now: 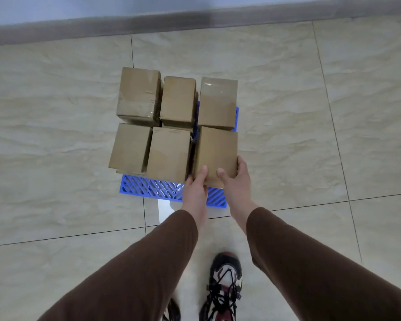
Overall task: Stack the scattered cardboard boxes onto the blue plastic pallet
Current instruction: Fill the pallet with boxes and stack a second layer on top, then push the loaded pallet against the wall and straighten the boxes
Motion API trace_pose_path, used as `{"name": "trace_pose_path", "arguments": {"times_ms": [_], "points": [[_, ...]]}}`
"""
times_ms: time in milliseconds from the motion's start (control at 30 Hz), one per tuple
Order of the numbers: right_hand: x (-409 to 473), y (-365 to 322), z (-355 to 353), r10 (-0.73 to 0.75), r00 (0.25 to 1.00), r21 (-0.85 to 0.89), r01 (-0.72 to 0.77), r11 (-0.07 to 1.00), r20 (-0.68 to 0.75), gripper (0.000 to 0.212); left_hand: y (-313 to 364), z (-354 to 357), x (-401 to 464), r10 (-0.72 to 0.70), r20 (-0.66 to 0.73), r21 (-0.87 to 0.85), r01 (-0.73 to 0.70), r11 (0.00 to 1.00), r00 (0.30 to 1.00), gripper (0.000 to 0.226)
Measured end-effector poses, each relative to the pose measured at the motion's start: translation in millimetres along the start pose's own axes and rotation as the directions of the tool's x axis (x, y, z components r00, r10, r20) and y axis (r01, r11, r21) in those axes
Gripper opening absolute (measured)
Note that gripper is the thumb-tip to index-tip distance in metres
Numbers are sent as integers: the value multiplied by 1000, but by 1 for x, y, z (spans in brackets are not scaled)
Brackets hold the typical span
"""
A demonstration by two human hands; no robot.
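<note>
Several brown cardboard boxes stand close together in two rows on the blue plastic pallet point(148, 187) on the tiled floor. The near right box point(215, 150) is gripped by both hands at its near edge. My left hand point(196, 185) holds its near left corner, thumb on top. My right hand point(235, 176) wraps its near right corner, thumb on top and fingers along the right side. Whether this box rests fully on the pallet is hidden. The far right box point(218, 103) stands just behind it. A lower layer of boxes peeks out under the left ones.
A grey skirting board point(195, 22) and wall run along the far side of the floor. My shoe point(225, 283) stands on the tiles just in front of the pallet. Brown sleeves cover both forearms.
</note>
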State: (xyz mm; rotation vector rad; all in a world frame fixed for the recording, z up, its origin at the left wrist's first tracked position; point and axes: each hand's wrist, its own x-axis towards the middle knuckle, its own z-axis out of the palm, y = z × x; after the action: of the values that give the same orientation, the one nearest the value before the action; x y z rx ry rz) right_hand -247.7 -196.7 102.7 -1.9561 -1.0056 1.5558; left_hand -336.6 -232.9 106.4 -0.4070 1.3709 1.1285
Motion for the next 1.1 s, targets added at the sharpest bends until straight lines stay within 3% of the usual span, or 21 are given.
{"name": "trace_pose_path", "arguments": {"times_ms": [433, 633, 867, 1100], "points": [[-5, 12, 14, 11, 1000, -49, -12, 999, -26, 76, -1, -1, 6, -54, -78, 25, 56, 998, 995, 42], [-4, 20, 15, 27, 1000, -73, -27, 997, -10, 74, -3, -11, 11, -73, -79, 51, 77, 996, 994, 50], [-6, 20, 20, 40, 999, -53, -41, 998, -23, 73, 1, -21, 7, -20, -138, 86, 32, 996, 990, 81], [-6, 19, 23, 56, 998, -22, -57, 998, -40, 71, 2, -18, 8, 1, -106, 88, 8, 996, 994, 75]]}}
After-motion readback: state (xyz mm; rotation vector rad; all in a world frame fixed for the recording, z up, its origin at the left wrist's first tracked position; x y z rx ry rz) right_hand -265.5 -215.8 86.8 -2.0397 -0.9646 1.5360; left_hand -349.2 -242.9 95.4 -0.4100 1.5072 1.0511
